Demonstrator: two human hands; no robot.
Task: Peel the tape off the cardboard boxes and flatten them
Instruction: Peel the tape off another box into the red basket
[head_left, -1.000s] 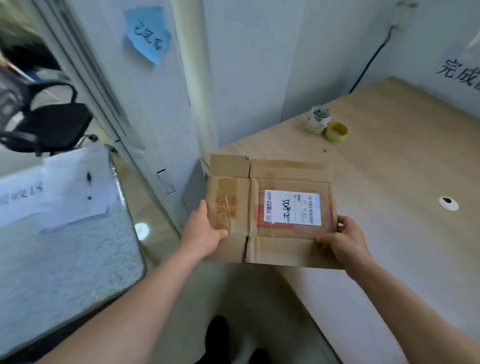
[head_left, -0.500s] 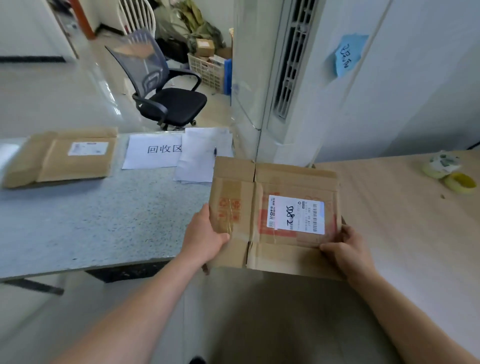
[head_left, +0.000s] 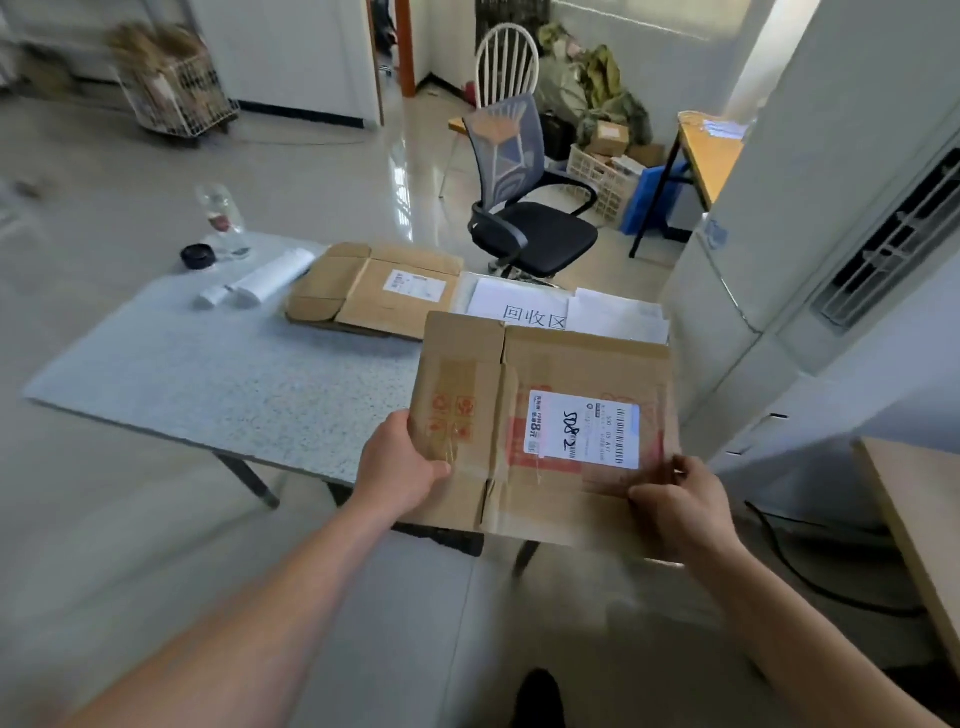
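A flattened cardboard box (head_left: 576, 364) with a white shipping label and red print is held in the air in front of me, above the near edge of a grey speckled table (head_left: 218, 384). My left hand (head_left: 397, 467) grips its left edge, thumb on top. My right hand (head_left: 680, 506) grips the lower right corner. Another flattened box (head_left: 374, 291) lies on the far side of the table, next to a white paper sign (head_left: 524, 312).
A white tube (head_left: 270, 275), a black lid (head_left: 197, 255) and a clear bottle (head_left: 221, 218) stand at the table's far left. A black office chair (head_left: 524, 208) is behind the table. A tall white unit (head_left: 810, 218) rises at right; a wooden table edge (head_left: 914, 525) shows far right.
The view has swung left from the wooden table toward the grey table. Both hands carried the flattened box along, holding the same edges; it now hangs over the grey table's near edge.
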